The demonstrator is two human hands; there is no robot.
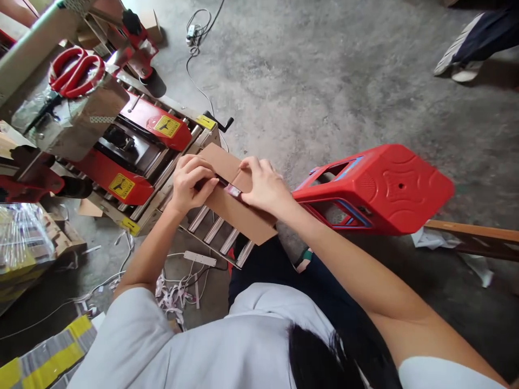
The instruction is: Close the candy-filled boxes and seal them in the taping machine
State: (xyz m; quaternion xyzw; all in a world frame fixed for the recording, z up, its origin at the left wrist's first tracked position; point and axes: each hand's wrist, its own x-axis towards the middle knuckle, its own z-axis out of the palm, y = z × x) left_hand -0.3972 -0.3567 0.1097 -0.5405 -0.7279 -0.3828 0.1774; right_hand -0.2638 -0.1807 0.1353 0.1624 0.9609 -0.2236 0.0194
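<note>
A small brown cardboard box [239,213] rests on the metal rollers [214,229] at the near end of a red sealing machine [133,146]. My left hand [190,181] presses down on the box's left flap with curled fingers. My right hand [263,183] presses the right flap, fingers bent over the gap. Between the flaps a dark slot shows something reddish inside. Both hands touch the box's top.
Red-handled scissors [75,70] lie on the machine's upper plate. A red plastic stool [377,189] lies tipped on the concrete floor at the right. Cables and a power strip [198,258] lie under the rollers. Another person's shoe [458,54] shows at top right.
</note>
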